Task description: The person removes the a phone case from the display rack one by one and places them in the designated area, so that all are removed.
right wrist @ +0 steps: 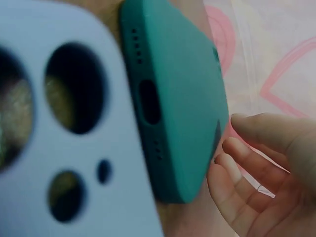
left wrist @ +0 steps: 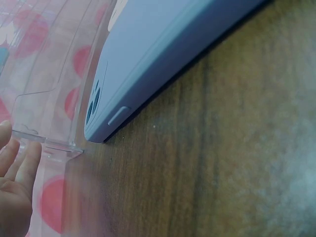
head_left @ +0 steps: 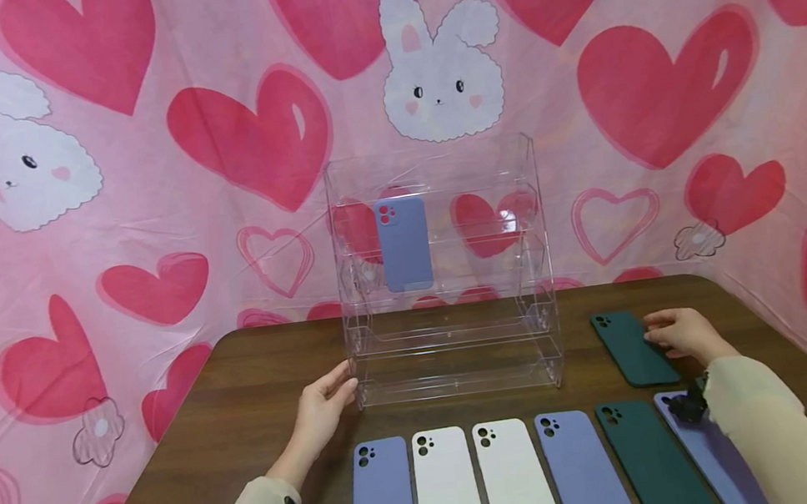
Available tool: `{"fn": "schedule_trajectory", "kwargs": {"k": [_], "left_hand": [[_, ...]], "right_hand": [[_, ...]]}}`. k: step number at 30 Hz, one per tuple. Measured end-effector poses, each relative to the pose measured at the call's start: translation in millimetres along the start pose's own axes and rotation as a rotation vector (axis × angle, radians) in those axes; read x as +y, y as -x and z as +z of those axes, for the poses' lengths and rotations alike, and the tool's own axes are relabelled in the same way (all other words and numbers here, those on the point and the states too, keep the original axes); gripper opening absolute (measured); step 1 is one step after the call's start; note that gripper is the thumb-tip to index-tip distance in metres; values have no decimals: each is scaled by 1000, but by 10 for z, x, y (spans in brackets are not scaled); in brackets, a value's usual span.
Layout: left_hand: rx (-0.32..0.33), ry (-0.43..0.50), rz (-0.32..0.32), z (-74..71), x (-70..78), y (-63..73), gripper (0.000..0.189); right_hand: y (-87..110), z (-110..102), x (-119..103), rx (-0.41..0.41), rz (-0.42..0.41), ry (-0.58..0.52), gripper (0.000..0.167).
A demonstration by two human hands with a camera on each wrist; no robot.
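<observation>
A clear acrylic display rack [head_left: 451,335] with several tiers stands at the table's back. One blue phone case [head_left: 405,243] leans upright in its upper part. My left hand [head_left: 322,401] is at the rack's lower left side, fingertips right at the edge; the left wrist view shows the fingers [left wrist: 28,170] fairly straight. On the right, a dark green phone case [head_left: 631,350] lies flat on the table. My right hand [head_left: 685,332] is at that case's right edge, and in the right wrist view its fingers [right wrist: 247,170] are loosely bent beside the green case [right wrist: 190,103].
Along the front of the wooden table [head_left: 254,388] lies a row: a lavender case [head_left: 382,498], two white cases [head_left: 448,490], another lavender case [head_left: 581,470], a dark green case [head_left: 651,457] and a lavender case [head_left: 715,449] partly under my right forearm. A pink heart-patterned cloth [head_left: 234,37] hangs behind.
</observation>
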State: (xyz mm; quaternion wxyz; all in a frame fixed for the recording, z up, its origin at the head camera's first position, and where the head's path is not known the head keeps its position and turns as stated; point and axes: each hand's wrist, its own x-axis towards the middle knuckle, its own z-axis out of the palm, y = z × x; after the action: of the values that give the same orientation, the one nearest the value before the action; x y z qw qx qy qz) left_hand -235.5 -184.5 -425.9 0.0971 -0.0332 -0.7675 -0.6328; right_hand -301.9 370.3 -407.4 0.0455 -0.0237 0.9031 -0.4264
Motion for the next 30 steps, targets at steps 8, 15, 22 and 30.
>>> {"fn": "schedule_trajectory", "kwargs": {"k": [8, 15, 22, 30], "left_hand": [[-5, 4, 8, -1, 1, 4, 41], [-12, -1, 13, 1, 9, 2, 41], [-2, 9, 21, 3, 2, -9, 41], [1, 6, 11, -7, -15, -12, 40]], "right_hand": [[34, -48, -78, 49, -53, -52, 53], [24, -144, -261, 115, -150, -120, 60], [25, -252, -616, 156, -269, -109, 60], [83, -217, -1079, 163, -337, -83, 58]]}}
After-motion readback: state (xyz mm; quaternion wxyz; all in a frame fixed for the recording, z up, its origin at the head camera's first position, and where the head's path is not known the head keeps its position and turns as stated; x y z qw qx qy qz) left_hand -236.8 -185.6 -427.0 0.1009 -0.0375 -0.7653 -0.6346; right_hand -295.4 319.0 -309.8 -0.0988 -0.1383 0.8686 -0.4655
